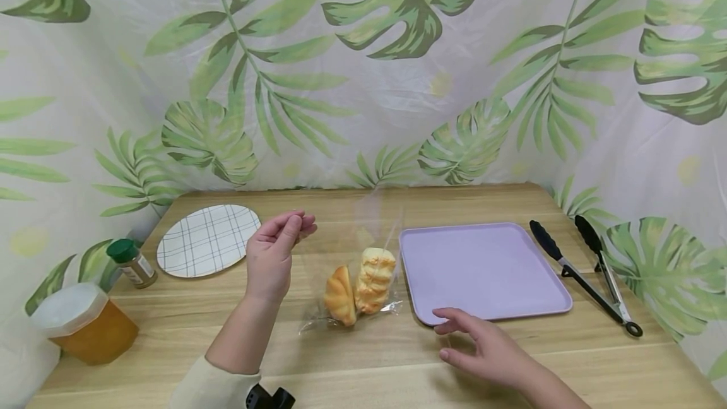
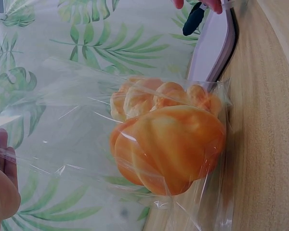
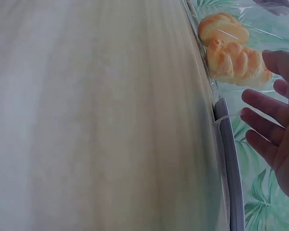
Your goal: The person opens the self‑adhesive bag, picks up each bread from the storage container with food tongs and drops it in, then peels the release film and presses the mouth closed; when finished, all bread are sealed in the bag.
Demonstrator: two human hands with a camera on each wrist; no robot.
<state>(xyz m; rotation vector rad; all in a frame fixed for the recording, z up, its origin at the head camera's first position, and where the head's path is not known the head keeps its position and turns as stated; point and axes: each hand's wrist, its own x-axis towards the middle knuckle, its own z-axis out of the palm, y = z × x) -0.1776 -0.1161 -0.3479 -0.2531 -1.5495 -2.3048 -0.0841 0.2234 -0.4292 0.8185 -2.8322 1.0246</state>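
A clear plastic bag (image 1: 366, 219) stands on the table with two breads inside. One is a smooth golden bread (image 1: 340, 295); the other is a paler, bumpy braided bread (image 1: 375, 279). My left hand (image 1: 278, 248) pinches the bag's upper left edge between thumb and fingers. To the right of the bag, my right hand (image 1: 483, 346) hovers by the near left corner of a lilac tray (image 1: 488, 270), fingers spread and loosely bent. A thin pale strip (image 3: 224, 118) runs from one of its fingertips towards the tray's edge in the right wrist view.
Black-tipped tongs (image 1: 591, 289) lie spread to the right of the tray. On the left are a checked oval plate (image 1: 210, 242), a green-capped seasoning jar (image 1: 133, 264) and an amber container with a white lid (image 1: 85, 324). A leaf-patterned cloth (image 1: 375, 112) hangs behind the table.
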